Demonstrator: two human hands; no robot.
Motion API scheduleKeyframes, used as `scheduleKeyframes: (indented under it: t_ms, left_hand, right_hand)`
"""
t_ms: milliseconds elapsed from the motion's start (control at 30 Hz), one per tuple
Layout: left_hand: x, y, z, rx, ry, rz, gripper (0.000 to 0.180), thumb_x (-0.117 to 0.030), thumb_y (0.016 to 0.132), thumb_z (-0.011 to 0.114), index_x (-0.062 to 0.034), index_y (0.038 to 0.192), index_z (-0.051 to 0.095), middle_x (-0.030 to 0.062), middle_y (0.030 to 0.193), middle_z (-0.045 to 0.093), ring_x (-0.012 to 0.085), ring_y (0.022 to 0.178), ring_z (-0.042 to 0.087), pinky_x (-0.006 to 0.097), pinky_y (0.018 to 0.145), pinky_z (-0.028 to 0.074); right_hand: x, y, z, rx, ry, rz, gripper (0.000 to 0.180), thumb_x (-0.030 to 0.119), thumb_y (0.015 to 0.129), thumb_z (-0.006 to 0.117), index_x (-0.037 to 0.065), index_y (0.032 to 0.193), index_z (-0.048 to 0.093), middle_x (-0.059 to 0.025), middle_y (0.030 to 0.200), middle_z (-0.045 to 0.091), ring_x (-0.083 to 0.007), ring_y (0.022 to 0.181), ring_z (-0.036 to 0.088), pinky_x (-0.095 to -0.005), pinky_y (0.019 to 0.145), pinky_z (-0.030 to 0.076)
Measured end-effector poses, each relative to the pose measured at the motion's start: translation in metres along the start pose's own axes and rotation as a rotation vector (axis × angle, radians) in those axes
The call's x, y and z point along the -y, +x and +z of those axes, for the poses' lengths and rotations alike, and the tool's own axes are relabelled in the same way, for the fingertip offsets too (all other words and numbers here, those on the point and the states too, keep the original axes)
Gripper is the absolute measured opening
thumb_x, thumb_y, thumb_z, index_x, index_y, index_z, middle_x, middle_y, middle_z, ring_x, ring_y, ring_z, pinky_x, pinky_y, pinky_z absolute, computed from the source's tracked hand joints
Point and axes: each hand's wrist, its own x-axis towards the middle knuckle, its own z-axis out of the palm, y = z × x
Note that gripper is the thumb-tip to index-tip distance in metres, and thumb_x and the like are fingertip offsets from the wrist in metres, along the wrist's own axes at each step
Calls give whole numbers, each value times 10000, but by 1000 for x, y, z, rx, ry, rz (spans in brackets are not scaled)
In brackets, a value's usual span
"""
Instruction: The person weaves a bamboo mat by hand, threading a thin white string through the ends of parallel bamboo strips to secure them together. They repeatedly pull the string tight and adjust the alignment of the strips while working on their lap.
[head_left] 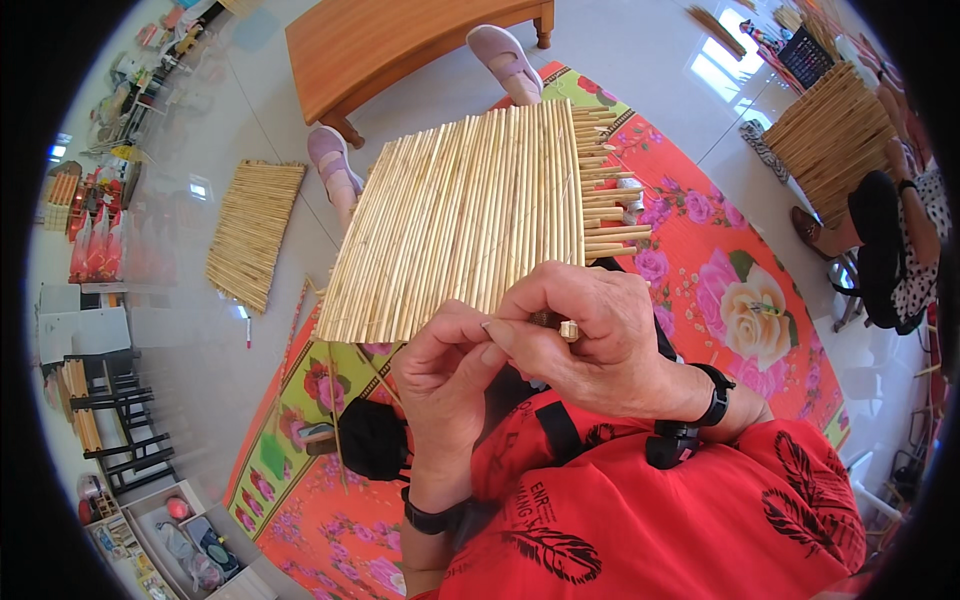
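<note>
A panel of straw-coloured reed stalks [460,220], laid side by side, spreads over my lap. More stalks [610,238] lie crosswise beneath it, their cut ends sticking out on the right. At the panel's near edge, my left hand [445,365] is closed in a pinch, thumb against fingertips. Its fingertips meet those of my right hand [595,345], also pinched. Whatever thin thing they hold between them is too small to make out. A pale cut stalk end [569,330] shows beside the right hand's curled fingers; whether that hand grips it I cannot tell.
A floral red mat [700,250] lies under me. Ahead stands a low wooden bench [400,45]. Another stalk panel [255,230] rests on the floor at left. At right, a seated person [915,220] handles a similar panel [830,140]. A box of small items [255,582] is at lower left.
</note>
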Motion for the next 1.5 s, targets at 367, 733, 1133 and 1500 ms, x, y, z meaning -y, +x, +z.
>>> scheduleKeyframes:
  t_ms: [367,733,1133,1500]
  left_hand:
    - [0,-1,1,-9,-28,-12,100,48,906,728,26,1003,713,52,949,665,120,878,623,262,813,507]
    - [0,-3,-1,-19,-10,-32,115,64,894,735,12,995,716,36,946,659,109,878,616,253,822,499]
    - [1,-3,-2,-7,-9,-23,122,79,894,729,19,999,713,41,949,656,110,877,623,249,817,508]
    - [2,-4,-5,-6,-39,-25,122,72,884,737,33,995,706,78,956,674,147,877,647,269,807,532]
  right_hand:
    - [-2,-2,2,-19,19,13,125,1,890,753,43,849,643,-21,652,655,-86,530,626,-239,479,448]
    - [0,-2,2,-13,17,3,111,-18,870,739,46,834,655,-12,654,659,-82,527,612,-244,485,446]
    - [0,-2,1,10,42,48,95,-9,889,716,44,835,658,0,663,670,-62,539,622,-228,484,447]
    - [0,-4,0,65,225,171,76,-19,913,698,20,854,670,-37,720,688,-67,564,632,-227,489,455]
